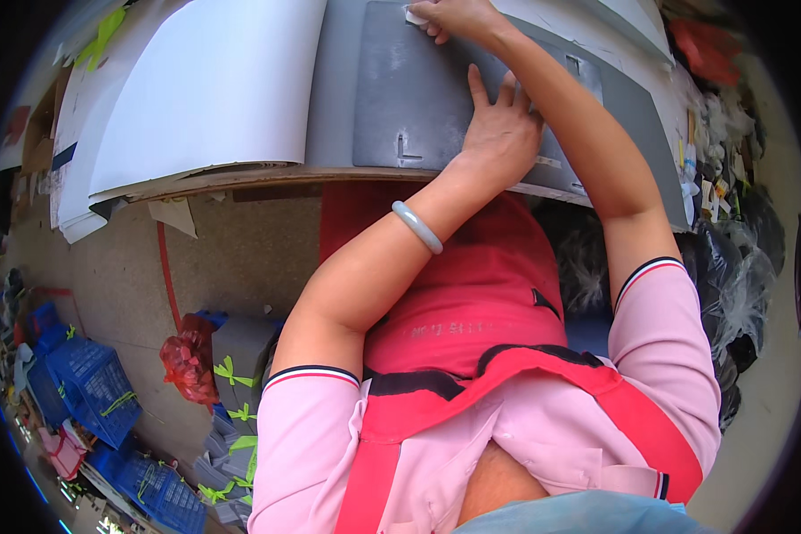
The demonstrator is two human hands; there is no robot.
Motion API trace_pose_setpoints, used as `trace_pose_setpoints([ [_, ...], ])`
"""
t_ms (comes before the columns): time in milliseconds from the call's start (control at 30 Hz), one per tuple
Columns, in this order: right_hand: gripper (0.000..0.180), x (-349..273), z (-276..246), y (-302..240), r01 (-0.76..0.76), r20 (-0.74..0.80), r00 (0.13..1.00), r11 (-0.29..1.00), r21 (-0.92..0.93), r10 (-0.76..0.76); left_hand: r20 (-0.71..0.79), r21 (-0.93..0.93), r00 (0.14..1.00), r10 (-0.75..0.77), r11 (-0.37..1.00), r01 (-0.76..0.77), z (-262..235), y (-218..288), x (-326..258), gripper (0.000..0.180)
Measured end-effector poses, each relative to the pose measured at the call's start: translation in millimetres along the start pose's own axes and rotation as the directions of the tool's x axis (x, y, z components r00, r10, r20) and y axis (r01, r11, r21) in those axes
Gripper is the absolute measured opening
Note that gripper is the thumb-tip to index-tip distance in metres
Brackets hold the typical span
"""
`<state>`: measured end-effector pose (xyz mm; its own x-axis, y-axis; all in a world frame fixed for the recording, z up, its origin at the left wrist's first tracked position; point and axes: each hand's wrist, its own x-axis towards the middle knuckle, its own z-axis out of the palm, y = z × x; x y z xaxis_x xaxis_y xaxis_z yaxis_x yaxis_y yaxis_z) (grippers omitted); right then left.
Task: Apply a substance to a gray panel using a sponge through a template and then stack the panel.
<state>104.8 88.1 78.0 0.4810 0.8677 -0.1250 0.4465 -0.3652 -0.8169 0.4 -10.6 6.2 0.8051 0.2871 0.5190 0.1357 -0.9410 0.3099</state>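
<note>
**On the brown-edged work surface (214, 184): thin dark grey rectangular plate w/ cut-outs (409, 98), left hand flat on it**

Far left, a big glossy white sheet (209, 89) lies w/ its right side bowed up; looks bendy & light, prob. slippery. It shuts off most room that way. Btwn it & the plate: only a narrow strip of smooth mid-grey sheet (334, 98), which also runs on beneath & past the plate to the R.

The plate sits mid-surface, near edge just beside the surface's front edge. Looks stiff, fairly light, prob. slick where white dusty smears show, so may skid on the grey sheet if pushed sideways. Best hold: near edge or the near-left corner, by the L-shaped slot (407, 149); both are uncovered. Slot rims may be the weaker spots.

At the far-left corner, the right hand (449, 18) has fingers & thumb pinched on a small white piece (415, 16); can't tell material, prob. light. Further R & nearer, the left hand (505, 129) is palm down, fingers spread, gripping nothing. Hands are apart, but the right forearm crosses beyond the left hand, so little elbow room there.

R end of plate is part hidden by that arm. Past the surface's right end, crumpled clear plastic bags (740, 285) crowd close; prob. snag risk. Front side: the red apron (472, 294) is nr the edge.
</note>
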Motion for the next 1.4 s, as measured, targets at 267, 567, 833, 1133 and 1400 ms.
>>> trace_pose_setpoints([
  [267, 0.013, -109.1, 19.0, 8.6, 0.070, 0.375, 0.925, 0.997, -0.020, -0.058, -0.139, -0.031, 0.990, 0.007, 0.999, -0.011, 8.3, -3.4, -11.4, 0.038],
  [567, 0.021, -157.5, 37.7, -23.8, 0.371, 0.057, 0.887, 0.633, -0.679, -0.459, -0.013, 0.030, 0.999, 0.037, 0.999, -0.037, 19.1, -6.2, -7.7, 0.047],
  [833, 0.031, -139.9, 28.8, 11.3, 0.463, 0.291, 0.878, 0.827, -0.318, -0.379, 0.033, 0.072, 0.999, -0.017, 0.997, 0.015, 1.7, -1.0, -4.3, 0.038],
  [1133, 0.035, -165.5, 42.1, 2.1, 0.415, 0.119, 0.851, 0.515, -0.750, -0.511, 0.288, 0.050, 0.955, -0.071, 0.997, 0.059, -3.2, -0.7, 3.8, 0.051],
  [1400, 0.028, -148.0, -29.5, 36.4, 0.384, 0.146, 0.922, 0.804, -0.453, -0.358, 0.115, 0.168, 0.991, -0.064, 0.985, 0.044, 3.9, 1.8, -2.5, 0.054],
])
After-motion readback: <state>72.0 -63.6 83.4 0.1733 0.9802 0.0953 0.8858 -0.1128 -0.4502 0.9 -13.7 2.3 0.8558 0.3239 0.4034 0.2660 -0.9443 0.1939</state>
